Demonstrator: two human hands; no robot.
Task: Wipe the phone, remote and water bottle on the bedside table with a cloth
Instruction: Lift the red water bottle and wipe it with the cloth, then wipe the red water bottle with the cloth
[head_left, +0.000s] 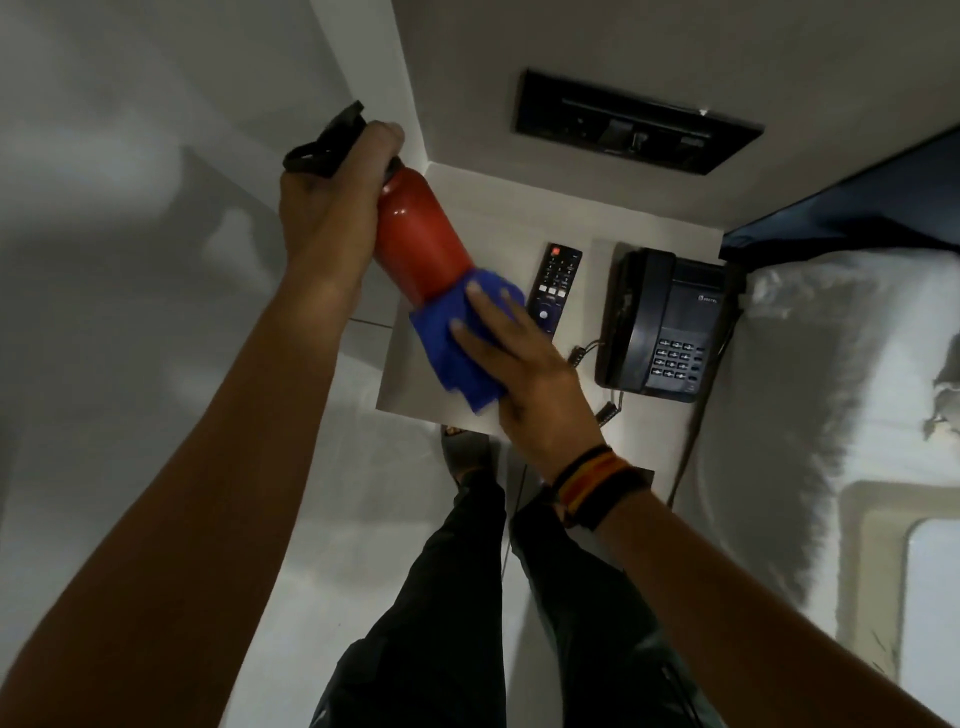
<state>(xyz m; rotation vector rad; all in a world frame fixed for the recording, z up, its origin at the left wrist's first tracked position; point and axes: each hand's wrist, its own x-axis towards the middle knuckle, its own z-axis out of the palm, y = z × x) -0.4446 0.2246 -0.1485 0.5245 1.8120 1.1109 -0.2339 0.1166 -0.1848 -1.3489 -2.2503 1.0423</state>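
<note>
While the left hand (332, 208) grips the red water bottle (421, 239) at its neck, fingers wrapped tight just below the black cap (324, 148), the bottle hangs tilted in the upper left of the frame, clear above the bedside table (483, 208). The right hand (519, 374) presses a blue cloth (457, 343) around the bottle's lower end, fingers spread over the fabric (a banded wristband (597, 483) sits on that wrist). Right of the cloth, the remote (553, 291) lies flat mid-table, and the black phone (670, 322) rests near the table's right edge, beside the bed (831, 389). Bare tabletop lies behind the remote, up to the wall panel (634, 122).
</note>
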